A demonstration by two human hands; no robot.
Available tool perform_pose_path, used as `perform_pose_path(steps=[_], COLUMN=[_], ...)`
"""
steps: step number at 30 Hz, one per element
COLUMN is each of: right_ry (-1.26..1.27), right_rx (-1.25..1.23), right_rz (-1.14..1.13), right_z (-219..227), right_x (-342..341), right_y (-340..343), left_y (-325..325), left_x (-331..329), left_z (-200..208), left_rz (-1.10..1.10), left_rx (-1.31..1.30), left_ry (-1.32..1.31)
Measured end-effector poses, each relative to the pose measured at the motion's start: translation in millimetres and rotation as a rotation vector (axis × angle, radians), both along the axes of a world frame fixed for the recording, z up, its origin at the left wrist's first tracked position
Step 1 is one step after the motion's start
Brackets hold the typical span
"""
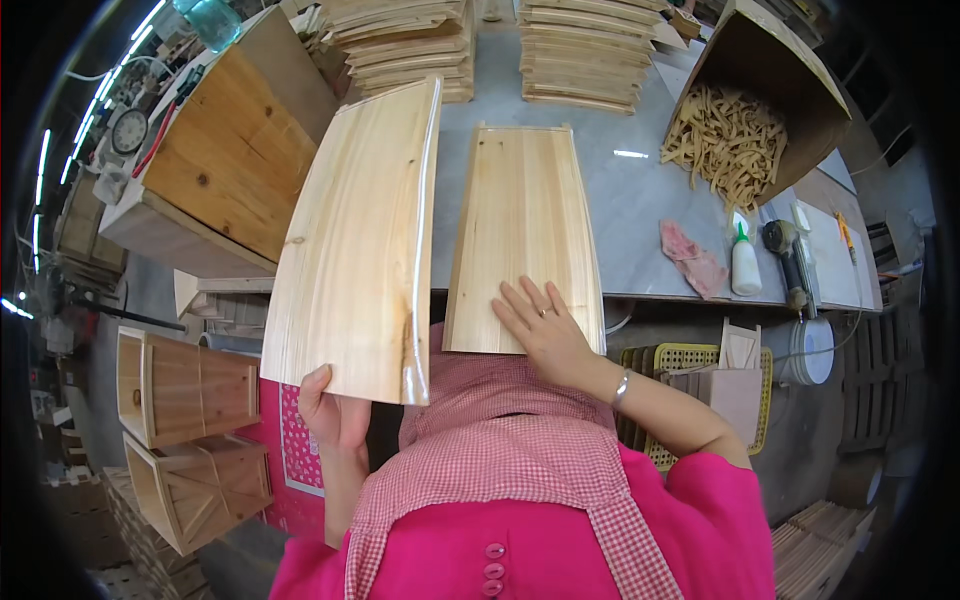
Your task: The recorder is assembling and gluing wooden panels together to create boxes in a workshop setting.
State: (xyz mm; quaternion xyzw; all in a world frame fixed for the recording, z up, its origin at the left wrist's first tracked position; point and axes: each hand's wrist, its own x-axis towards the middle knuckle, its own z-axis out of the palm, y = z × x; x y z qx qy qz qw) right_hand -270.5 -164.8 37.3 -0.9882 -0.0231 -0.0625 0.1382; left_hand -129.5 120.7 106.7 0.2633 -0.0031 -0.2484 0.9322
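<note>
My left hand (335,412) grips the lower edge of a pale wooden panel (355,240), thumb on its face and the fingers mostly hidden behind. The panel is raised and tilted, with a shiny whitish strip along its right edge. My right hand (545,335) lies flat, fingers spread, on a second tapered wooden panel (520,210) that rests on the grey tabletop and overhangs its near edge. To the right are a white squeeze bottle (745,262) with a green tip, a pink cloth (692,258) and a dark-headed tool (785,262).
Two stacks of wooden panels, one left (415,50) and one right (580,55), stand at the table's back. A tipped cardboard box (810,70) holds tan rubber-like strips (728,145). A wooden cabinet (232,150) stands left, above wooden boxes (190,388). A yellow basket (768,400) sits lower right.
</note>
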Motion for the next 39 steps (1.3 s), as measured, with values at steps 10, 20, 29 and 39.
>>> perform_pose_path(steps=[10, 20, 29, 39], right_ry=[-0.060, -0.072, -0.061, -0.234], right_rx=[-0.010, 0.077, 0.096, 0.088], right_rz=[-0.015, -0.028, -0.035, -0.662], right_z=[-6.0, -9.0, -8.0, 10.3], right_x=[19.1, 20.6, 19.2, -45.5], right_y=[-0.6, -2.9, -3.2, -108.2], left_y=[-38.8, -79.0, -86.4, -79.9], left_x=[26.3, 41.3, 30.2, 34.2], left_z=[-13.2, -38.0, -38.2, -47.4], left_rz=[0.042, 0.037, -0.145, -0.207], left_rx=[0.565, 0.912, 1.155, 1.257], left_ry=[-0.229, -0.629, -0.902, -0.862])
